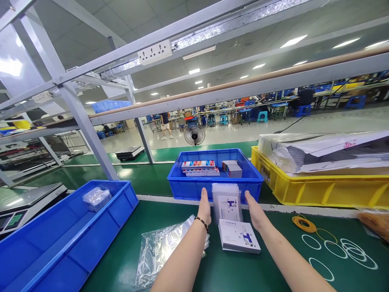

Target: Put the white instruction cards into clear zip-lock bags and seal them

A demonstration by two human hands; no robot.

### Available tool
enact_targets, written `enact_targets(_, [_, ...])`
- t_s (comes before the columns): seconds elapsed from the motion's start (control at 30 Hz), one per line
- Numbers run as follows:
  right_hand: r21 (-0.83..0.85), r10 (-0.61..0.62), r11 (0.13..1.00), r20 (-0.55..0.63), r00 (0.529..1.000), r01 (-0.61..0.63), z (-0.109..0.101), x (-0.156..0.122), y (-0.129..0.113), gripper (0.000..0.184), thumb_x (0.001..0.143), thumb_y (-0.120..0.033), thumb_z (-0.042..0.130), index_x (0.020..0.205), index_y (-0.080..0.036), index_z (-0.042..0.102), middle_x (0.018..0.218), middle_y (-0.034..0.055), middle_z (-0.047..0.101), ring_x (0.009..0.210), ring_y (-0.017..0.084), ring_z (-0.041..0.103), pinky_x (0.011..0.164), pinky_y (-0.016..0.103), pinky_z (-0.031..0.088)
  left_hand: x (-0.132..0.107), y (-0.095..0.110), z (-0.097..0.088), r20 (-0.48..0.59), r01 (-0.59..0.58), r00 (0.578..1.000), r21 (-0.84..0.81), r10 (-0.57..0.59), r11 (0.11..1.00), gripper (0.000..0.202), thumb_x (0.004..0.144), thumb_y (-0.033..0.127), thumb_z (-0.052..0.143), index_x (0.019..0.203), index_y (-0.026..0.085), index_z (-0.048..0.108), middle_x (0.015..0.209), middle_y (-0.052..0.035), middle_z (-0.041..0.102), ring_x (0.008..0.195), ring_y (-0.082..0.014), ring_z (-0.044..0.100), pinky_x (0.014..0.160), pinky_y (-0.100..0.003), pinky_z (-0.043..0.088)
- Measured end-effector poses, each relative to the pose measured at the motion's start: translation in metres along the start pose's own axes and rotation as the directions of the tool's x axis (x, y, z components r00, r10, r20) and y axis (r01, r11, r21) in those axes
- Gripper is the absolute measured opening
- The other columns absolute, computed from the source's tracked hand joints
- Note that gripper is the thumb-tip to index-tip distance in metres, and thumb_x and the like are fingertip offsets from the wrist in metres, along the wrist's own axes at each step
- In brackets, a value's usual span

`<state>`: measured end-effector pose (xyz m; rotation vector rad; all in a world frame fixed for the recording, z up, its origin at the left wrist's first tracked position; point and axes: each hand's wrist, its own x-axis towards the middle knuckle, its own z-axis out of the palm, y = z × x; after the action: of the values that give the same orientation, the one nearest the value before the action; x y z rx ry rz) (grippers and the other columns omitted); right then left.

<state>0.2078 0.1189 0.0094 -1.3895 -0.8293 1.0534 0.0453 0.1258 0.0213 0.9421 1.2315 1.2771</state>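
My left hand (204, 207), with a beaded bracelet on its wrist, and my right hand (254, 210) are held upright with fingers stretched forward. Between them stands a stack of clear bags with printed cards inside (228, 207), close to both palms; whether either palm touches it I cannot tell. Just in front of it, nearer me, lies a stack of white printed booklets (238, 235) with a blue figure on the cover. Loose clear plastic bags (161, 247) are spread on the green table beside my left forearm, which hides part of them.
Behind my hands, a blue bin (188, 190) contains colourful printed card stacks (200, 166). A long blue bin (100, 227) is at left, by a scale (30, 198). At right are a yellow bin (328, 190), white rings (321, 268) and yellow rubber bands (304, 224).
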Motion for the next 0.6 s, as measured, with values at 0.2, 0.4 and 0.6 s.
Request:
enact_targets(0.2, [-0.157,0.003,0.988,-0.024,1.000,-0.007,-0.031,-0.043,0.014,0.088,0.065,-0.061,0.053,0.136,-0.016,0.027,0.142,0.0125,0.031,0.129,0.028,0.026,0.105,0.040,0.023,-0.040,0.003,-0.051,-0.043,-0.065,0.997,0.027,0.066,0.998,0.042,0.084,0.041,0.044,0.117,0.016,0.051,0.132,-0.0090,0.044,0.125,-0.0194,0.036,0.105,-0.030,0.025])
enact_targets(0.4, [-0.299,0.035,0.954,0.005,0.999,-0.032,-0.035,-0.071,0.034,0.092,0.063,-0.062,0.048,0.135,-0.009,0.025,0.142,0.0207,0.026,0.129,0.033,0.024,0.102,0.046,0.025,-0.094,-0.009,-0.080,0.134,-0.226,0.972,0.324,0.192,0.919,0.020,0.079,0.026,0.045,0.086,0.015,0.059,0.089,-0.0067,0.063,0.087,-0.0177,0.057,0.081,-0.027,0.042])
enact_targets(0.6, [-0.506,-0.137,0.852,0.031,0.990,0.134,-0.036,-0.096,0.030,0.076,0.070,-0.061,0.043,0.132,-0.019,0.030,0.140,0.0134,0.028,0.123,0.036,0.033,0.077,0.040,0.050,-0.110,-0.003,-0.110,0.140,-0.149,0.989,0.945,0.052,0.290,0.032,0.086,0.021,0.030,0.079,0.013,0.060,0.080,-0.0090,0.063,0.076,-0.0188,0.057,0.068,-0.027,0.040])
